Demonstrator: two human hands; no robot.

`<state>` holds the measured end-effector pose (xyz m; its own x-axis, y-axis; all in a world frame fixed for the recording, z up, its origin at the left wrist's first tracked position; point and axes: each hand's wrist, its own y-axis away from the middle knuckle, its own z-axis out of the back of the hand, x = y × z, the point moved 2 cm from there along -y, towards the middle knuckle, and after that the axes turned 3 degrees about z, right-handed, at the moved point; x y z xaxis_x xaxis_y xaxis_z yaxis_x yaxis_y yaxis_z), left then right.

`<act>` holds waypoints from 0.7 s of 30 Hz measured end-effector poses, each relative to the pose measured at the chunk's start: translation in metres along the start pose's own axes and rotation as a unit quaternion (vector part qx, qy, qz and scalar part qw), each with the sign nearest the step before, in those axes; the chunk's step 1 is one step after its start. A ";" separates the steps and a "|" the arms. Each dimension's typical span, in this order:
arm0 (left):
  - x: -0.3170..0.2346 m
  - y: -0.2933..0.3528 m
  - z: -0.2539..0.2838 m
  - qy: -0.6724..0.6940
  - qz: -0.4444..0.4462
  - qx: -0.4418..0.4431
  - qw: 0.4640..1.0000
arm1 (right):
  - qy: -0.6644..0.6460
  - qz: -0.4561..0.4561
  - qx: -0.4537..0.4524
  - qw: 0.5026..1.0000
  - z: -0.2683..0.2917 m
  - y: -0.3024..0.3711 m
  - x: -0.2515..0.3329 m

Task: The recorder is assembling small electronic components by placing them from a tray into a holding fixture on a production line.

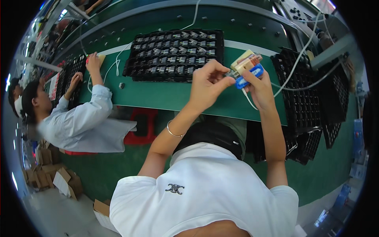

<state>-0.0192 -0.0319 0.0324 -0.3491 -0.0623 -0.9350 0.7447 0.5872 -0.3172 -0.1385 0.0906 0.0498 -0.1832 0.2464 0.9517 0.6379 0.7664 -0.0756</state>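
Note:
My right hand (260, 87) is wrapped round a cream-coloured block device (243, 60) with a blue part (256, 71) on its side and a white cable (248, 98) hanging from it. Thumb and fingers of my left hand (208, 83) pinch a small dark grey part (231, 74) against the near left end of that block. My fingers cover most of the small part, so its exact kind is hard to make out. Just beyond my left hand lies a black tray (126, 71) with rows of small dark plug-like pieces (171, 60) with metal prongs.
Stacked black trays (299, 94) stand at the right end of the green table (166, 91). A loose small part (121, 85) lies left of the middle. A co-worker's hands (93, 64) work at the left. A white cable (306, 49) loops down at the right.

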 end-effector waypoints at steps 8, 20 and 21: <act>0.016 -0.005 0.012 0.099 0.123 0.113 0.981 | -0.014 -0.074 0.054 0.996 0.007 0.005 -0.011; 0.006 -0.058 0.235 -0.716 0.121 -0.224 0.650 | 0.481 0.142 -0.106 0.859 0.106 -0.043 -0.031; 0.009 -0.064 0.237 -0.729 0.133 -0.211 0.637 | 0.525 0.135 -0.113 0.833 0.104 -0.045 -0.035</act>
<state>0.0655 -0.2614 0.0067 0.8868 -0.4178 -0.1978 0.3399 0.8794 -0.3334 -0.2383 0.1091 -0.0113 0.6682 -0.3539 0.6544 0.6965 0.6067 -0.3831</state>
